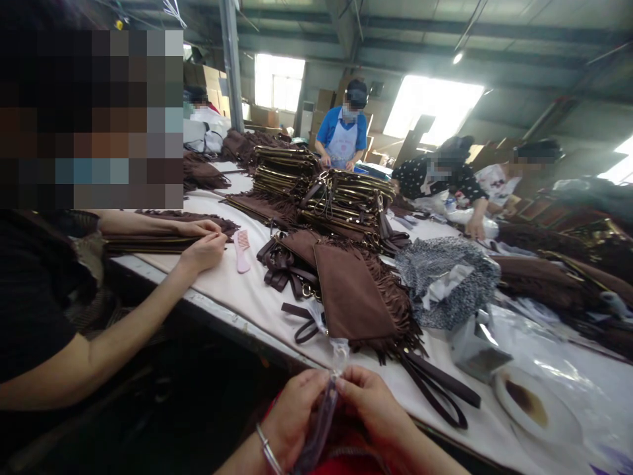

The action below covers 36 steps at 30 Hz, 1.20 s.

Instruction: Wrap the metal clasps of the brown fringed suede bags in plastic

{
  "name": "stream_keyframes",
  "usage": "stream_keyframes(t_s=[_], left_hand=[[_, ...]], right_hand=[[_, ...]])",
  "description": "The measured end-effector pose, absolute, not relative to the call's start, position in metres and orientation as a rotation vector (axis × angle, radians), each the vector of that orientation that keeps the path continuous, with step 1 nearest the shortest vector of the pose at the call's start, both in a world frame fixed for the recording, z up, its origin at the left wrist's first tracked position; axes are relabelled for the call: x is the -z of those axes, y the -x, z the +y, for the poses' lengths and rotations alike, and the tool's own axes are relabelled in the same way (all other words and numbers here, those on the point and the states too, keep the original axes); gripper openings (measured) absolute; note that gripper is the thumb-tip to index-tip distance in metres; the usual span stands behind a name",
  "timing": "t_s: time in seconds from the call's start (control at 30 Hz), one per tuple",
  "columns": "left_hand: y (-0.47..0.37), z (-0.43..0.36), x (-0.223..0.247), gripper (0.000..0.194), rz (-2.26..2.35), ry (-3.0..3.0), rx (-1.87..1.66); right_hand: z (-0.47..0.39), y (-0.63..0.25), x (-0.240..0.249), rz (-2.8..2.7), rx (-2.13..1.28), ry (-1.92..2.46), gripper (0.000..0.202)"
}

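Observation:
In front of my body, at the table's near edge, both hands pinch a dark strap [321, 425] in a clear plastic sleeve [339, 356]. My left hand [302, 404] closes round the strap from the left, a bangle at its wrist. My right hand [370, 398] grips the strap's upper end between thumb and fingers, at what looks like a small metal fitting. Just beyond lies a brown fringed pouch [353, 290], flat on the table. A loose wrist strap [440, 389] sticks out to its right, and a bundle of straps [284, 270] lies to its left.
Stacked pouches [346, 198] rise behind. A pink comb [241, 251] lies left, near a co-worker's hands [202, 247]. To the right are grey knit cloth [445, 280], a metal box [479, 349], a tape roll [534, 406] and clear plastic. Several people work around the table.

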<state>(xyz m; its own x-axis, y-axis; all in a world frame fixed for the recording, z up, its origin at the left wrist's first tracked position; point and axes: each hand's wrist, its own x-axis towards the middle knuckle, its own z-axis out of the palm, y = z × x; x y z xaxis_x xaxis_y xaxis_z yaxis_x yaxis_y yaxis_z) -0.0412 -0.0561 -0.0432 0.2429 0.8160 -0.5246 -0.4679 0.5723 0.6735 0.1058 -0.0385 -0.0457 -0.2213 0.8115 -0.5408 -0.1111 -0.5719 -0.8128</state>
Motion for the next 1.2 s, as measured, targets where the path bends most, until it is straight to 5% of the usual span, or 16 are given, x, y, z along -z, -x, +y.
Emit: stream_keyframes(t_s=[0.27,0.8,1.2], left_hand=[[0.036,-0.047,0.05,0.022,1.281,-0.605,-0.939],[0.043,-0.038,0.034,0.024,1.452,-2.456,-0.866],[0.036,-0.061,0.052,0.028,1.379,-2.865,-0.996]], right_hand=[[-0.035,-0.102,0.041,-1.049,-1.712,1.591,0.037],[-0.03,-0.1,0.039,-1.479,-1.273,1.668,0.01],[-0.034,-0.115,0.028,-1.102,-1.795,1.392,0.023]])
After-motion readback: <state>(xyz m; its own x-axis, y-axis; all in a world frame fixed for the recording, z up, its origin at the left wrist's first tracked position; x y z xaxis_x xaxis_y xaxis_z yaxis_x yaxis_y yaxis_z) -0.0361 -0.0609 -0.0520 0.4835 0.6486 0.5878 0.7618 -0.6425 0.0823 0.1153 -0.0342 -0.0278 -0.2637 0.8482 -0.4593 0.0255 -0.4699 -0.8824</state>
